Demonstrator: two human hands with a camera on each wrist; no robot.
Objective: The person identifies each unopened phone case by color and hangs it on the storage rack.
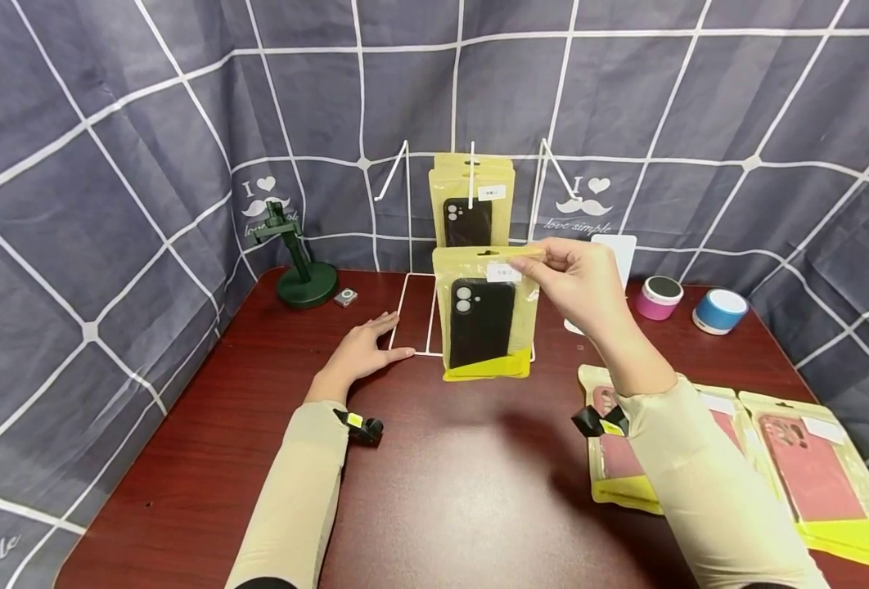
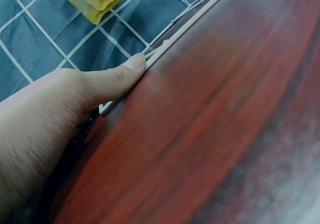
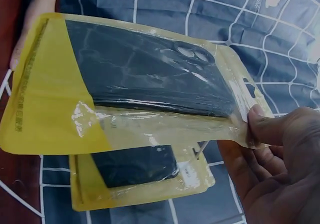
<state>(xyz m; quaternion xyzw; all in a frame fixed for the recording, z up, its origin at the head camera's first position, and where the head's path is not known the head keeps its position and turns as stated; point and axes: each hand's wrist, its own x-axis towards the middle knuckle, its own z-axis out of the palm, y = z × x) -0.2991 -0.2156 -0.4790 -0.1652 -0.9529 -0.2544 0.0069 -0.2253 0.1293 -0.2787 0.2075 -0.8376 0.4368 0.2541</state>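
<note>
My right hand (image 1: 585, 282) pinches the top right corner of a clear-and-yellow bag with a black phone case (image 1: 482, 323) inside. The bag hangs upright in front of a white wire rack, its hang hole uncovered at the top. In the right wrist view, thumb and fingers grip the bagged phone case (image 3: 150, 74) beside that hole. Behind it, more bagged black cases (image 1: 471, 196) hang from the rack's middle hook (image 1: 471, 172). My left hand (image 1: 364, 350) rests at the left of the rack's base (image 1: 421, 354), fingers extended; in the left wrist view its thumb touches the white wire (image 2: 162, 49).
Bagged red phone cases (image 1: 813, 466) lie at the right, partly under my right forearm. Pink (image 1: 659, 298) and blue (image 1: 719, 312) round speakers stand at the back right. A green stand (image 1: 307, 282) and a small square gadget (image 1: 346, 297) sit at the back left.
</note>
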